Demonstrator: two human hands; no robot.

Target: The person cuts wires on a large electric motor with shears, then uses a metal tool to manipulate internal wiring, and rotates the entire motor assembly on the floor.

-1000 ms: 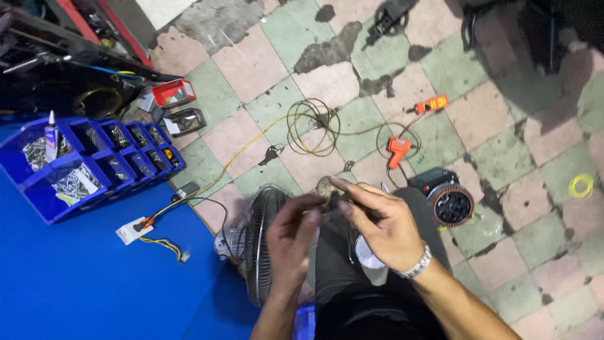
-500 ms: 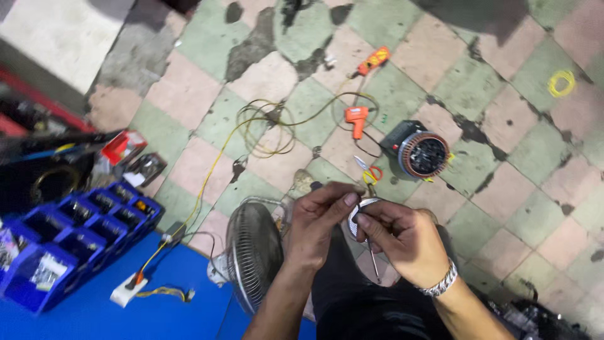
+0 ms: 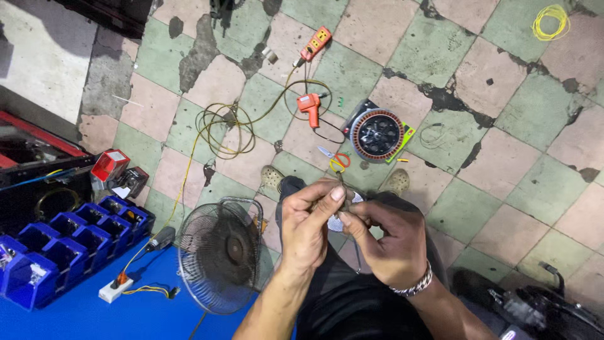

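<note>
My left hand (image 3: pixel 308 230) and my right hand (image 3: pixel 385 234) meet over my lap and pinch a small whitish round part (image 3: pixel 345 211) with thin dark wires hanging from it. Both sets of fingers are closed on it. A beaded bracelet sits on my right wrist. My dark trousers and two shoes lie below the hands. How the part looks in detail is hidden by my fingers.
A small black wire-guard fan (image 3: pixel 220 253) stands left of my knee. On the tiled floor lie a round motor stator (image 3: pixel 376 133), orange-handled scissors (image 3: pixel 336 160), an orange glue gun (image 3: pixel 310 106), an orange switch box (image 3: pixel 316 43), coiled yellow cable (image 3: pixel 221 126), blue parts bins (image 3: pixel 63 242), a blue mat (image 3: pixel 75 315).
The view has swung left and downward, so floor items shifted right and up in frame. My hands stay together on the small part, with the left thumb now pressing over its top.
</note>
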